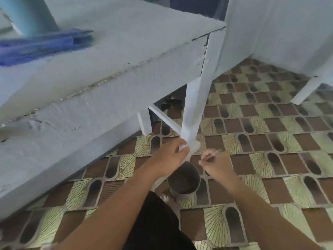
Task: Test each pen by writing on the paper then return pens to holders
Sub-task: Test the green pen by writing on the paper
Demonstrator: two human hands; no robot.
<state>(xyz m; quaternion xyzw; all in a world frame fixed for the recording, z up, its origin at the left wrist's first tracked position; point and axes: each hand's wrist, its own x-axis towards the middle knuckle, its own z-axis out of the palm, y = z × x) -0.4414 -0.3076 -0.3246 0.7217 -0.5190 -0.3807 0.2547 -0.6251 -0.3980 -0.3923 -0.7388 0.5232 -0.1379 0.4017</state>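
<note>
The right hand (218, 166) pinches a thin pen (211, 155) near the grey holder (183, 180) on the floor (270, 139); the left hand (168, 158) clasps a white object (194, 147). Released askew, the pen could miss the rim and roll away.

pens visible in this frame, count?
1 pen, pinched in the right hand, near the grey holder. The left hand grips something white; more pens may be hidden there.

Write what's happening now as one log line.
left hand: grips white thing | right hand: pinches pen | cup: under hands
</note>
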